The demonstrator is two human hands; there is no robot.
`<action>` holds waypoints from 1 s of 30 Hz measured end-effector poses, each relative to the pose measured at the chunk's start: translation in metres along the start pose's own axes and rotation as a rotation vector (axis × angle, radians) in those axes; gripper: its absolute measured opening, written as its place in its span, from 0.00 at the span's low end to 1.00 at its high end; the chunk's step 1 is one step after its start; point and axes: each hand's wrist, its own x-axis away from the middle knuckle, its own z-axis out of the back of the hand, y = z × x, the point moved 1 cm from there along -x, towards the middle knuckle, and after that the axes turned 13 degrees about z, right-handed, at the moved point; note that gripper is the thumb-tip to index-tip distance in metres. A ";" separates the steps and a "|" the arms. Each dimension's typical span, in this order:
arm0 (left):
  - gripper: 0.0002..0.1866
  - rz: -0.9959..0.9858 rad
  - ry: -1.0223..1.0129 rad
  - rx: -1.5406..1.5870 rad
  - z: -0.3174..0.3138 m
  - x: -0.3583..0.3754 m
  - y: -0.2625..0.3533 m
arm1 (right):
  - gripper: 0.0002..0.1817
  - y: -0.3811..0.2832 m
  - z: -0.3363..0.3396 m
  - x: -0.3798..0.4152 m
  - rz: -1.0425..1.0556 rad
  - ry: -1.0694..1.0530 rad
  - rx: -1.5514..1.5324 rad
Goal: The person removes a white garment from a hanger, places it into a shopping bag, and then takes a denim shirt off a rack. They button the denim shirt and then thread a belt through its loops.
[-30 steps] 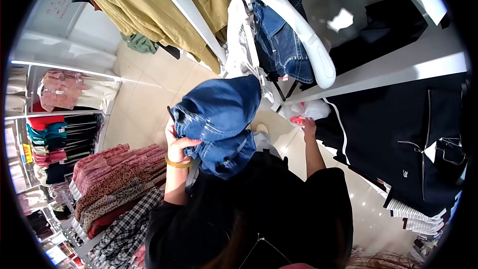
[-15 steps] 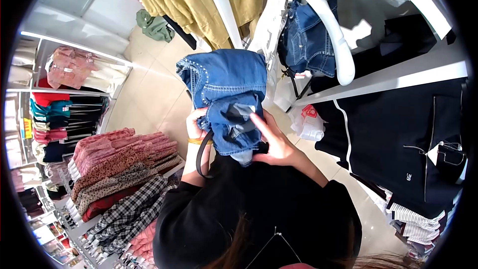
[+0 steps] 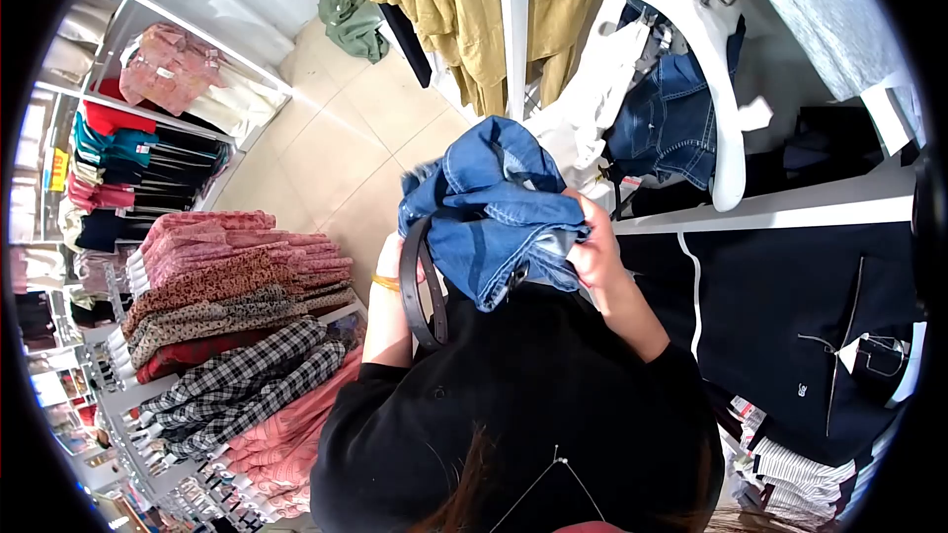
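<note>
Bunched up in front of my black top is a blue denim garment [image 3: 494,207] with pale stitching; its folds hide what kind it is. My right hand [image 3: 595,252] grips its right edge, fingers curled over the cloth. My left hand [image 3: 389,259], with a yellow band at the wrist, holds the left side from below, its fingers mostly hidden behind the cloth. A dark belt [image 3: 434,301] hangs in a loop from the garment's left side, in front of my left wrist.
A white hanger [image 3: 726,118] hangs at upper right, near dark denim shorts [image 3: 671,118]. Mustard clothes [image 3: 444,15] hang ahead, and a rack of patterned shirts [image 3: 237,276] stands at left. Black garments [image 3: 780,326] hang at right. A green cloth [image 3: 353,25] lies on the tiled floor.
The denim garment has been turned and crumpled, with more of the belt now showing. My right hand has moved right to its edge. The view has shifted slightly.
</note>
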 end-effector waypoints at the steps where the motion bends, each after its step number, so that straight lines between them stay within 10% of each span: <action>1: 0.22 0.012 0.003 -0.006 0.002 0.004 0.000 | 0.10 0.005 0.004 0.002 0.001 0.018 -0.057; 7: 0.22 0.162 -0.081 0.007 0.027 0.034 0.010 | 0.37 0.046 0.048 0.016 0.112 0.046 -0.248; 13: 0.14 0.007 0.442 -0.438 -0.006 0.051 0.023 | 0.33 0.031 0.052 0.003 -0.046 0.203 -0.845; 19: 0.15 -0.190 0.496 -0.248 -0.021 0.051 0.050 | 0.33 0.020 0.054 -0.012 0.284 -0.103 -1.011; 21: 0.15 -0.238 0.149 -0.004 0.013 0.057 0.075 | 0.32 0.020 0.065 -0.011 0.273 -0.038 -0.939; 27: 0.12 -1.163 0.917 -0.096 0.003 0.099 0.131 | 0.31 0.018 0.096 -0.006 0.166 0.124 -0.729; 30: 0.07 -1.263 1.034 -0.476 -0.047 0.090 0.121 | 0.30 0.015 0.087 0.000 0.152 0.190 -0.688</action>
